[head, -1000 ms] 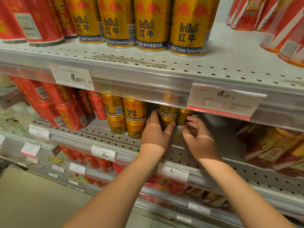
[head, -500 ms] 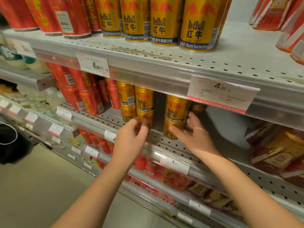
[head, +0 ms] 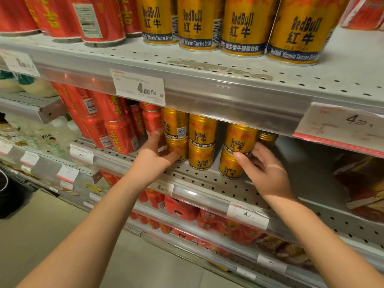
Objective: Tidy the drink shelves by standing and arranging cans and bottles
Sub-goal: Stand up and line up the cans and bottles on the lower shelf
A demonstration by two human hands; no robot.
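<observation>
Gold cans sit two high in 3 stacks on the mid shelf (head: pixel 207 185).

L hand (head: pixel 154 157) is at the left stack (head: pixel 176 134), on its bottom can (head: pixel 180 149). The thumb lies across the front of that can. The L fingers (head: pixel 158 135) go up its left side, in btw it & a red can (head: pixel 152 121). So the L hand is curled round the bottom can & holds it. L arm comes up from the bottom left w/ a straight wrist, back of the hand facing up.

R hand (head: pixel 268 173) is at the right stack (head: pixel 236 150). Its thumb presses the front, right where the top can meets the one under it. The R fingers (head: pixel 258 147) bend round the right side of the stack. The hand is half closed & holds the stack. R arm comes in from the bottom right, palm turned to the left.

The middle stack (head: pixel 201 143) stands btw the 2 hands, just beside the left stack, w/ a gap before the right stack. One more gold can (head: pixel 267 138) peeks out behind the R fingers. A bunch of red cans (head: pixel 118 129) stands at the left end of the same shelf.

On the top shelf (head: pixel 311 80) stand big gold cans (head: pixel 245 23). A price tag (head: pixel 139 88) hangs on its front edge.
</observation>
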